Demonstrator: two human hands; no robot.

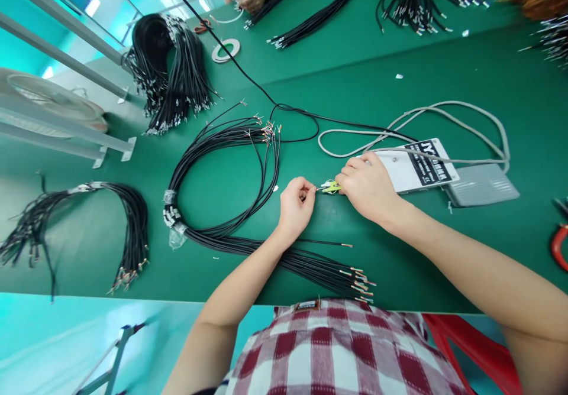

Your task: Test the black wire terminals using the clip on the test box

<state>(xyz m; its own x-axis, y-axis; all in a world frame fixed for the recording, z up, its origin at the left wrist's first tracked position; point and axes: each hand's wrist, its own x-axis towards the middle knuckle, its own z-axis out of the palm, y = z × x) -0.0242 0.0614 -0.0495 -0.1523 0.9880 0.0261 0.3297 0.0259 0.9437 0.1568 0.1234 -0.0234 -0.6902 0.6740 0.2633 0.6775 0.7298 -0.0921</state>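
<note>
The left hand [298, 203] pinches a thin wire end [319, 188], in from the green table's [399, 265] near edge; the right hand [368, 185] grips a small yellow-green tool [332, 187] beside it. The wire looks light, flexible, its fine tip easily bent; best held just behind. Rightward, a flat white box's black label [428, 167] reads "JY"; smaller print is illegible.

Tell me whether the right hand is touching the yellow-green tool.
Touching: the head view shows the right hand gripping the yellow-green tool, whose visible part sticks out toward the left hand.
</note>
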